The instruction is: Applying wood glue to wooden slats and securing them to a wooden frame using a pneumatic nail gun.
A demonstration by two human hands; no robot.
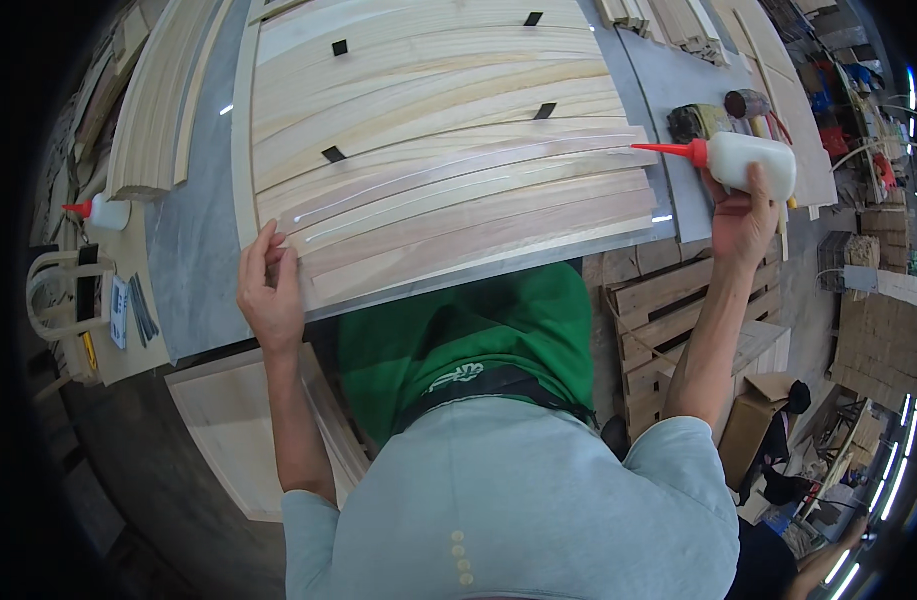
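My right hand (743, 215) is closed around a white glue bottle (753, 165) with a long red nozzle (668, 150). The bottle is tilted onto its side, and its tip points left at the right end of the pale wooden strips (478, 205). Thin white lines of glue (448, 155) run lengthwise along two of these strips. At the strips' left ends, my left hand (268, 290) rests with slightly bent fingers, thumb and fingers apart, and grips nothing that I can see. Farther back lies a panel of wooden boards (428, 90) with several small black pieces on it.
Stacked wooden strips (158, 100) lie at the back left of the grey table (193, 250). Another red-tipped bottle (108, 212) stands left. A mallet (748, 103) lies beyond the right hand. Slatted pallets (668, 300) are below the table's right edge; a person's arm (828, 560) shows at lower right.
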